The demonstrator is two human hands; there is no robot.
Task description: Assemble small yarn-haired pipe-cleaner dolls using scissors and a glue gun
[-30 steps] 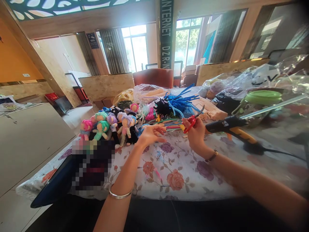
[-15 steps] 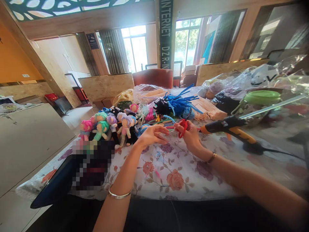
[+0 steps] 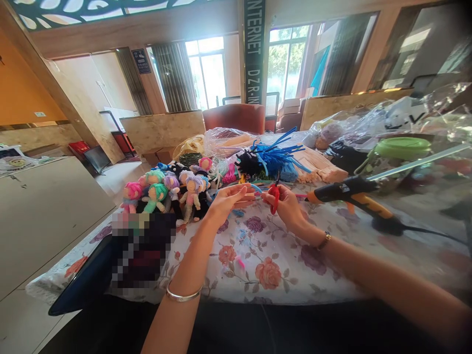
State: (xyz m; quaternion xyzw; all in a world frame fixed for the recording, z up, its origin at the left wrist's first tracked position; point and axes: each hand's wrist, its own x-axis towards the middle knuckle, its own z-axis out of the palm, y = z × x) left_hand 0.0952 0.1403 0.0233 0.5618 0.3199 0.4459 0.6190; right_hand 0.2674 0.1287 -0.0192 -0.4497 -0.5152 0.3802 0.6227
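Observation:
My right hand holds red-handled scissors, their dark blades pointing up and away from me. A short light-blue pipe cleaner arches between my two hands, one end at the fingertips of my right hand. My left hand has its thumb and fingers closed around the other end. Below the left fingers, a small blue piece lies on the floral tablecloth. Several small yarn dolls with coloured hair stand to the left of my hands.
Beyond my hands lies a bundle of blue pipe cleaners beside peach-coloured bundles. To the right rests a black-and-orange glue gun with its cord, near a green-lidded jar and plastic bags. A dark object, partly blurred, is at the left edge.
My left hand has come up to the pipe cleaner and closed on its free end. My right hand has shifted slightly left with the scissors, and the pipe cleaner now lies lower.

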